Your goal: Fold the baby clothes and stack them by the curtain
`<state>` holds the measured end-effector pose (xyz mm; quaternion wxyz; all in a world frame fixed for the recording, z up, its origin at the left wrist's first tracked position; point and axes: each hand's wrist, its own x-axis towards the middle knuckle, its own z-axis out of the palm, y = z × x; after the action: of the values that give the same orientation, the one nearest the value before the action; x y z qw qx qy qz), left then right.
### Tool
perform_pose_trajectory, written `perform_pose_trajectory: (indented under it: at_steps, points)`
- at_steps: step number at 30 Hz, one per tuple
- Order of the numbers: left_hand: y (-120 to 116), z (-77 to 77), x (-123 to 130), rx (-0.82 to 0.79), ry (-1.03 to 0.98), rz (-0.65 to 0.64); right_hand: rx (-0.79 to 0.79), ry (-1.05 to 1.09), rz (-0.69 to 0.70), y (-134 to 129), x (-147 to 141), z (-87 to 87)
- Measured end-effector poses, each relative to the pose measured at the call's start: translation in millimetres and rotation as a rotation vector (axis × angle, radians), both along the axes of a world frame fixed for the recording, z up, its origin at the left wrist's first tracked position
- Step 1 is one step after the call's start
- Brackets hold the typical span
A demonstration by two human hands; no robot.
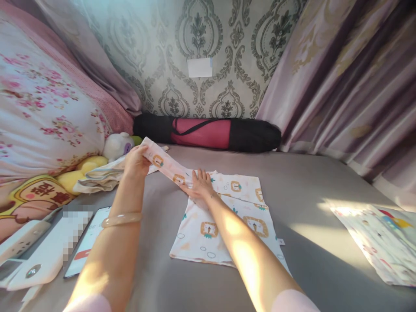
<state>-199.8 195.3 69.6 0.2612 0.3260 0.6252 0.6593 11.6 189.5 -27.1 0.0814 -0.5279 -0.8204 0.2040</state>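
A white children's top printed with orange lions (pixel 256 226) lies spread on the grey bed sheet, its upper part folded over in a band. A long strip like a sleeve stretches from it to the upper left. My left hand (pixel 138 160), with a bangle on the forearm, pinches the far end of that strip and holds it raised off the sheet. Flat on the cloth where the strip meets the body of the top rests my right hand (pixel 202 186), fingers spread. Part of the top is hidden under my right forearm.
Folded printed cloth (pixel 383 247) lies at the right. At the left are a phone (pixel 87 242), a white power bank-like device (pixel 42 255), a power strip (pixel 22 238), crumpled cloth (pixel 100 177) and plush toys (pixel 117 145). A black and pink long bag (pixel 204 133) lies along the wall.
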Motion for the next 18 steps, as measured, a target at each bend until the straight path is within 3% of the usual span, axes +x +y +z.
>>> perform_pose_trajectory:
  at_steps: [3,6,9,12,15,18]
  points:
    - [3.7,13.0,31.6,0.063,-0.059,0.028,-0.002,0.183,0.034,7.7,18.1,11.3]
    - [2.2,23.7,78.8,0.178,-0.048,-0.054,-0.066,0.576,-0.173,7.6,45.9,24.4]
    - [-5.3,27.3,135.8,0.204,-0.011,-0.170,-0.316,0.891,-0.320,0.1,79.9,35.8]
    - [-16.5,24.4,183.5,0.192,-0.047,-0.450,-0.571,1.213,-0.383,-5.7,116.1,42.0]
    - [-26.7,15.6,198.8,0.152,-0.113,-0.695,-0.678,1.433,-0.508,-5.6,148.7,39.3]
    - [-34.2,-3.8,179.0,0.053,-0.108,-0.575,-0.689,1.445,-0.628,-4.1,170.8,28.7]
